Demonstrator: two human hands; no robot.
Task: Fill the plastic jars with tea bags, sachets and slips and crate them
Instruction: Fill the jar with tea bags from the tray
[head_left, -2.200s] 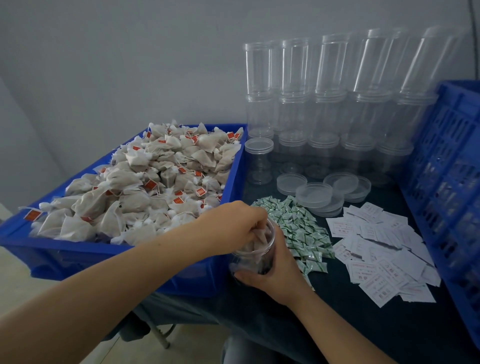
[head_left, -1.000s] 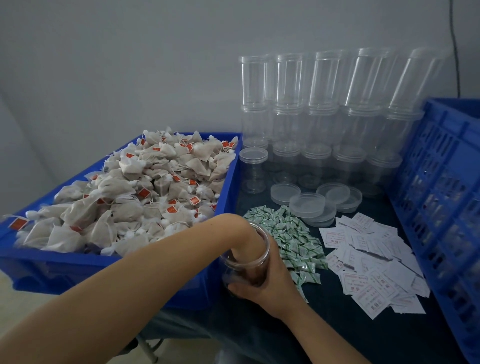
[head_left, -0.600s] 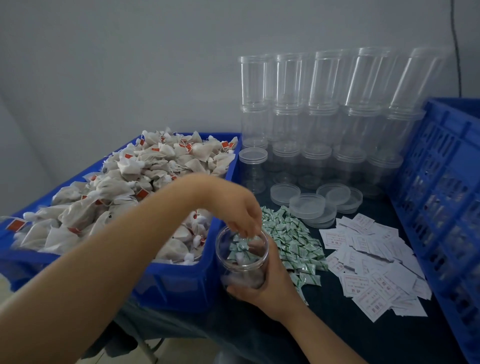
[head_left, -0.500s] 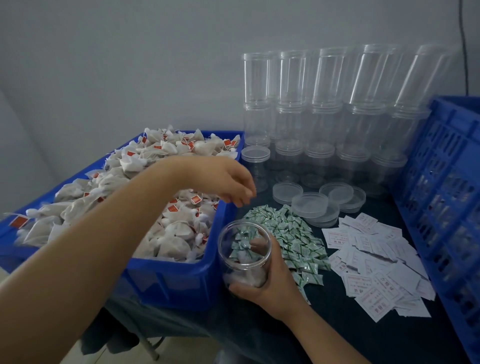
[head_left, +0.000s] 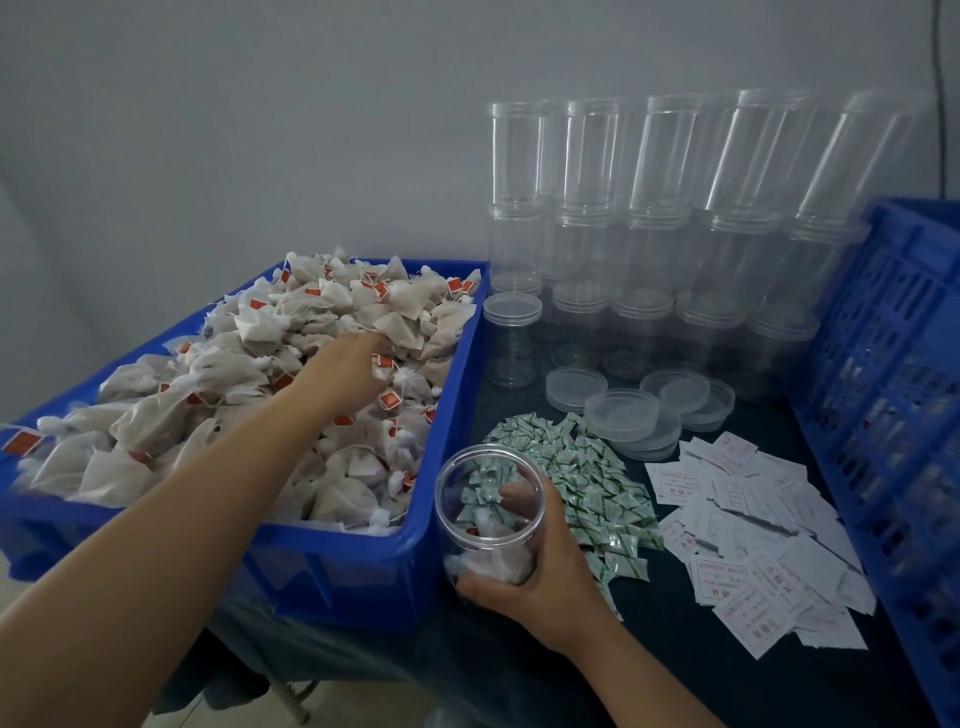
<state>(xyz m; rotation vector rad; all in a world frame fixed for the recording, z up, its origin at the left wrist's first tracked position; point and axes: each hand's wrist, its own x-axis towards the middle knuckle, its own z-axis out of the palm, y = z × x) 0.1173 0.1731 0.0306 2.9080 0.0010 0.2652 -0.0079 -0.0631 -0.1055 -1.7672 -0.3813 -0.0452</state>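
One jar (head_left: 488, 514), partly filled, stands on the worktop (head_left: 649, 670) in the right hand (head_left: 540, 582)'s grip. The left hand (head_left: 348, 364) reaches, fingers loose, into the tea bags (head_left: 218, 395); next, pinch one and drop it in.

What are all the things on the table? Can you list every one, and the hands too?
Tea bags: a big heap, beige with red tags, in the tub at left.
Tub: one, blue, left side of the table.
Held jar: one, clear, open, a few tea bags inside, beside the tub.
Sachets: a pile, green and white, middle of the table.
Slips: a pile, white with red print, right of the sachets.
Lids: several, clear, behind the sachets.
Empty jars: many, clear, stacked at the back wall.
Crate: one, blue, right edge.
Table: one, dark.
Left hand: reaching into the tea bags.
Right hand: grips the held jar.
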